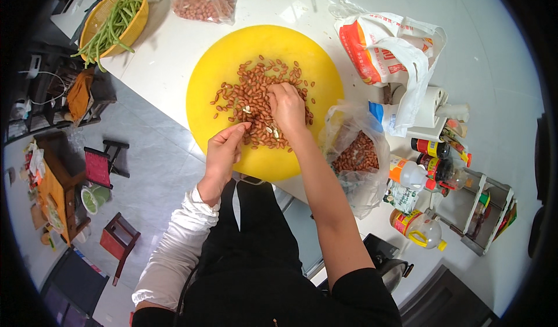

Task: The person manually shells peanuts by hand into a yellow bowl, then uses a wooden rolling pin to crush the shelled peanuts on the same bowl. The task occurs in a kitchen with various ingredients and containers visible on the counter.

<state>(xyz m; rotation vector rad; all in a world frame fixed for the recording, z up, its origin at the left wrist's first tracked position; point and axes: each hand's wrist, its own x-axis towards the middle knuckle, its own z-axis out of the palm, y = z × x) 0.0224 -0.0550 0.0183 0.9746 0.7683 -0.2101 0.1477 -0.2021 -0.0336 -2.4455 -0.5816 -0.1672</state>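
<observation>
Shelled peanuts with reddish skins (257, 93) lie spread over a round yellow cutting board (218, 61) on the white countertop. Among them are a few pale split pieces (272, 131). At the pile's near left edge is my left hand (223, 148), thumb and index fingertip together; whether a peanut is between them is too small to tell. My right hand (287, 107) reaches down into the right side of the pile, its fingertips partly hidden by the hand itself. Right of the board, an open clear plastic bag (355, 152) holds more peanuts.
A yellow basket of green beans (141, 11) stands at the far left. Behind the board sits a bag of paler peanuts (205, 4). A white-and-red plastic bag (383, 50), sauce bottles (429, 148) and an oil bottle (418, 229) line the right side.
</observation>
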